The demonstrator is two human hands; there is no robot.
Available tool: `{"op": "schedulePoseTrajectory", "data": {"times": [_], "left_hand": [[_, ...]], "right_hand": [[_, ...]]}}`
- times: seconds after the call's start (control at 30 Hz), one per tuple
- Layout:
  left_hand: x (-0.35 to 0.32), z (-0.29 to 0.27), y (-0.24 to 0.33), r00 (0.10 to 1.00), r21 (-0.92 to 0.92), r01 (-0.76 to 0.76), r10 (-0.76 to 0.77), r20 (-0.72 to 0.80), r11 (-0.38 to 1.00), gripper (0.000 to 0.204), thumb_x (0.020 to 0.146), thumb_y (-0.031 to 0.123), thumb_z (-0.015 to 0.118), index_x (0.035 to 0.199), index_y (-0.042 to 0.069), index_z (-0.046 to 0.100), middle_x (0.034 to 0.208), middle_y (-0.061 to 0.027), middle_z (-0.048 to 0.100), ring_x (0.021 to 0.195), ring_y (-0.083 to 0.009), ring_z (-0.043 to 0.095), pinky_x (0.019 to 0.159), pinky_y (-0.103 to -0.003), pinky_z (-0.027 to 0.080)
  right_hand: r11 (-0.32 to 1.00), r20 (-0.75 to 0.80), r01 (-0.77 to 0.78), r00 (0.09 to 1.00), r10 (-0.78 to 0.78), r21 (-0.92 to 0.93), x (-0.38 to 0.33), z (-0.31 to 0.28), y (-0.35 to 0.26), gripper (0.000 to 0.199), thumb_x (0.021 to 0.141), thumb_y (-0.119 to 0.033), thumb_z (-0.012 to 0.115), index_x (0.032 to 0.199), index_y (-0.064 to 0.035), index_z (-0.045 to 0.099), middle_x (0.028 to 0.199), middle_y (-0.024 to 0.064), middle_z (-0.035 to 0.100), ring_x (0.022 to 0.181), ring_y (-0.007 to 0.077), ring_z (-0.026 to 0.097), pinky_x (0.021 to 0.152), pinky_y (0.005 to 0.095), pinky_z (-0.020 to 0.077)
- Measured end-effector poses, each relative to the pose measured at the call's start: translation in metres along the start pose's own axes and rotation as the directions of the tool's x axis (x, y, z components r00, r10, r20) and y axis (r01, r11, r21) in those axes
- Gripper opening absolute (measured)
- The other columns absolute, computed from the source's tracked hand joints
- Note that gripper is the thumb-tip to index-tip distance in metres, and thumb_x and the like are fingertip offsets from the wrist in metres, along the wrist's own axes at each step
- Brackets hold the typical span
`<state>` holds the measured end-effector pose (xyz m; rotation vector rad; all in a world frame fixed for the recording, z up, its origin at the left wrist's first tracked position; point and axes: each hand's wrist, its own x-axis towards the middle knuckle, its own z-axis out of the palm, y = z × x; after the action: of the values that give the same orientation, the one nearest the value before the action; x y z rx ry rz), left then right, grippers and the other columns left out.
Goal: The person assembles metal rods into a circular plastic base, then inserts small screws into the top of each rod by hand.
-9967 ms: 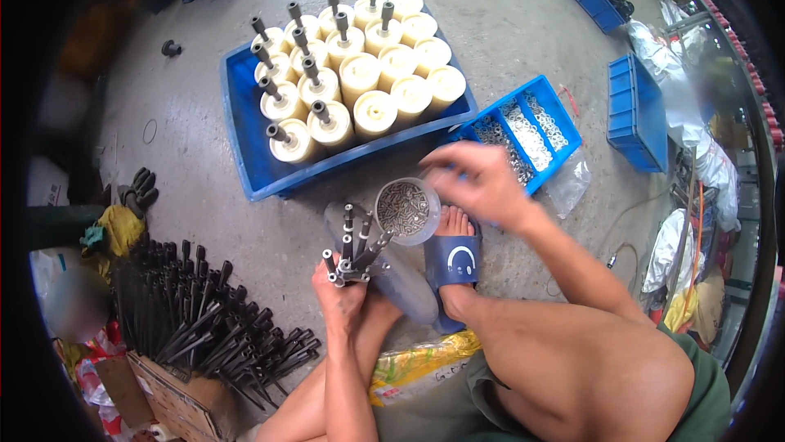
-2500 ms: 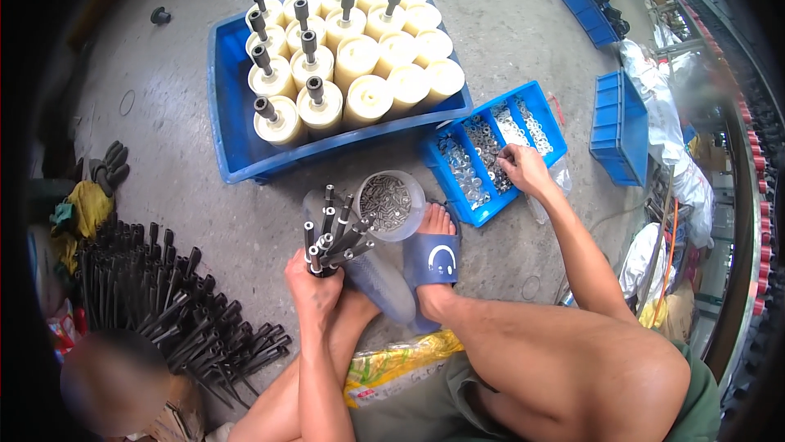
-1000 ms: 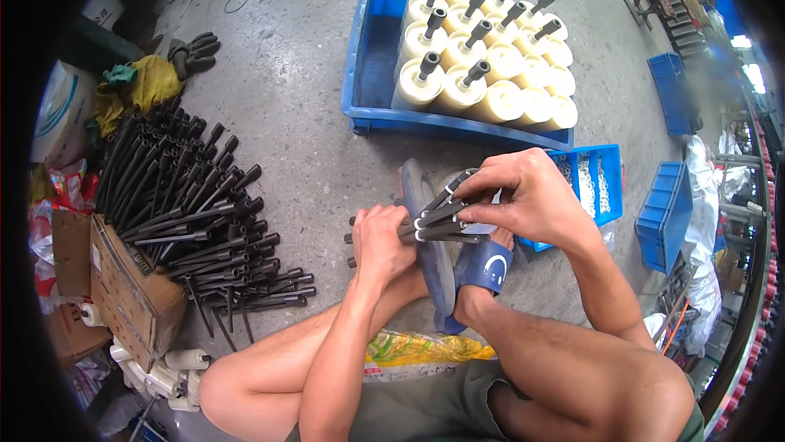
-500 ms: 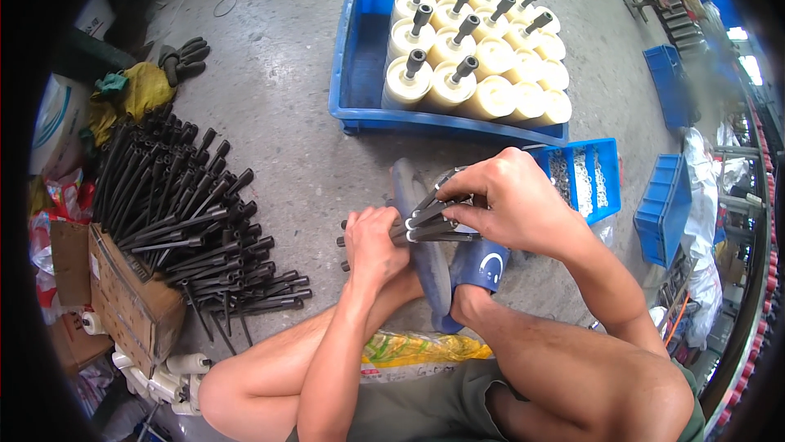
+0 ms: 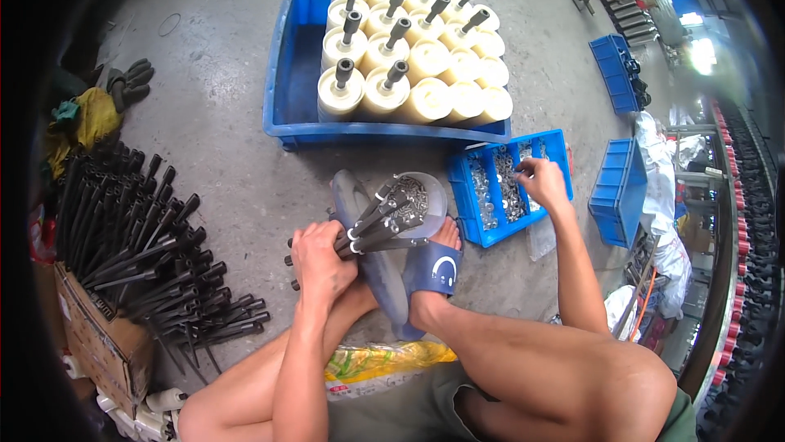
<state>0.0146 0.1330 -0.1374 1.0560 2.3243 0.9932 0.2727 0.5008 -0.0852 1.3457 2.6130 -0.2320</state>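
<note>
My left hand point(image 5: 321, 252) is closed around a bundle of black rods point(image 5: 380, 233), held above my crossed feet. Pale rings or washers show on the rods near their far ends. Behind those ends is a translucent round tub point(image 5: 436, 205) of small metal parts, partly hidden by the rods. My right hand point(image 5: 544, 182) is over a blue divided tray point(image 5: 491, 235), thumb and fingers pinched together at the compartments. Whatever lies between those fingertips is too small to name. Nuts, washers or similar small metal pieces fill the tray's compartments.
A blue crate point(image 5: 384, 131) ahead holds rows of cream cylinders point(image 5: 429, 98), several with black rods standing up. To the left, black rods point(image 5: 155, 237) are heaped beside a cardboard box point(image 5: 102, 336). Blue bins point(image 5: 617, 192) and white sacks point(image 5: 650, 180) stand on the right.
My right hand has left the rod ends and moved right to the divided tray. The left hand still grips the rods. The whole view has shifted to the right.
</note>
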Motion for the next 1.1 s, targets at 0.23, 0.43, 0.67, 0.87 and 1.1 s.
{"op": "schedulePoseTrajectory", "data": {"times": [0.23, 0.43, 0.67, 0.87, 1.1], "left_hand": [[-0.002, -0.001, -0.005, 1.0, 0.037, 0.009, -0.01, 0.009, 0.999, 0.015, 0.069, 0.006, 0.072, 0.08, 0.007, 0.063, 0.081, -0.0122, 0.067, 0.085, -0.0362, 0.062, 0.08, -0.044, 0.043], [-0.001, -0.001, -0.002, 1.0, 0.023, 0.022, -0.022, 0.003, 1.0, 0.015, 0.068, 0.006, 0.073, 0.08, 0.007, 0.063, 0.082, -0.0122, 0.067, 0.086, -0.0362, 0.062, 0.081, -0.044, 0.043], [-0.001, -0.006, 0.001, 1.0, 0.027, 0.024, -0.025, 0.018, 0.999, 0.016, 0.067, 0.005, 0.073, 0.079, 0.008, 0.063, 0.081, -0.0118, 0.067, 0.085, -0.0358, 0.062, 0.078, -0.044, 0.043], [-0.003, -0.003, -0.006, 1.0, 0.037, 0.01, -0.011, 0.009, 0.999, 0.018, 0.067, 0.007, 0.074, 0.081, 0.008, 0.064, 0.082, -0.0106, 0.069, 0.086, -0.0341, 0.064, 0.08, -0.042, 0.044], [-0.003, -0.002, -0.006, 0.999, 0.031, 0.035, -0.036, 0.034, 0.999, 0.024, 0.061, 0.005, 0.072, 0.084, 0.009, 0.068, 0.086, -0.0098, 0.071, 0.089, -0.0323, 0.064, 0.084, -0.041, 0.044]], "right_hand": [[0.971, -0.01, -0.028, 0.999, 0.031, 0.239, -0.014, 0.052, 0.007, 0.026, 0.082, -0.026, 0.084, 0.103, -0.0113, 0.08, 0.085, 0.0132, 0.077, 0.077, 0.0283, 0.074, 0.072, 0.0385, 0.0572], [0.947, -0.065, 0.035, 0.998, -0.015, 0.32, -0.017, 0.043, 0.017, 0.02, 0.084, -0.018, 0.079, 0.097, -0.0036, 0.078, 0.089, 0.0123, 0.078, 0.075, 0.0224, 0.073, 0.072, 0.0353, 0.0569], [0.644, 0.004, -0.04, 0.998, 0.057, 0.764, -0.045, 0.005, -0.044, 0.016, 0.088, -0.007, 0.066, 0.097, 0.0027, 0.075, 0.081, 0.0046, 0.073, 0.073, 0.0101, 0.069, 0.064, 0.0246, 0.0527], [0.508, -0.129, 0.349, 0.899, -0.418, 0.788, -0.081, -0.046, -0.17, 0.005, 0.082, 0.006, 0.069, 0.088, 0.0046, 0.067, 0.099, 0.0156, 0.074, 0.083, 0.0157, 0.073, 0.071, 0.0278, 0.06], [0.4, -0.345, 0.761, 0.607, -0.716, 0.511, -0.073, -0.066, -0.233, 0.021, 0.076, 0.003, 0.082, 0.094, -0.0024, 0.074, 0.099, 0.0098, 0.076, 0.083, 0.0238, 0.072, 0.072, 0.034, 0.0588]]}}
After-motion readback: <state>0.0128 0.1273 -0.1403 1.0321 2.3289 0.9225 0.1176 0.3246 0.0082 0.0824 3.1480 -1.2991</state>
